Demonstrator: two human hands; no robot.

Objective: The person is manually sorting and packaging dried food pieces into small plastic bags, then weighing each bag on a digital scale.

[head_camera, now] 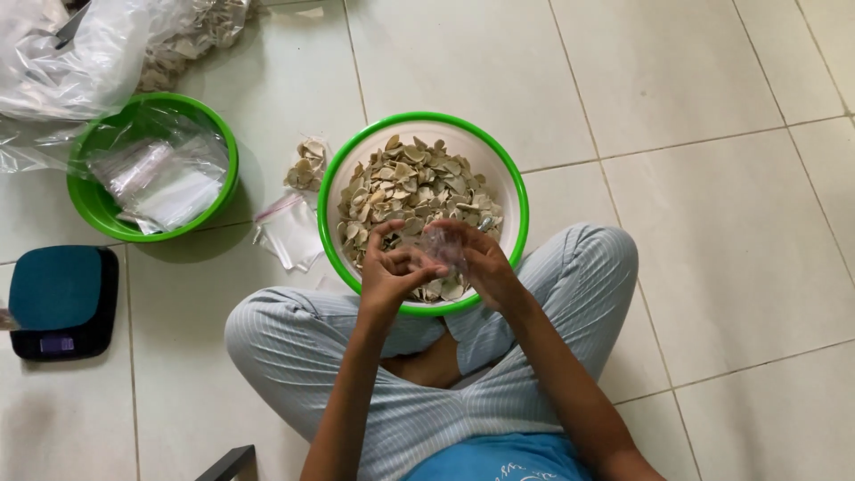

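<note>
A: What is held, and where?

B: A small clear plastic bag [443, 247] is gripped between both hands, just above the near rim of a green-rimmed white bowl [509, 183]. The right hand [481, 258] is closed around the bag; the left hand [387, 267] is half curled, its fingers [411, 260] pinched at the bag's edge.

A: What is kept in the bowl?

B: It is filled with pale, flat dried slices [410, 183], and it is set on the tiled floor [695, 178] before crossed legs in striped trousers [294, 334].

A: And around it?

B: A filled bag of slices [305, 167] and an empty clear bag [289, 230] are laid just left of the bowl. Further left, a green bowl [89, 203] with clear bags is seen, a dark scale [62, 301] near it, and large plastic sacks [80, 53] behind.
</note>
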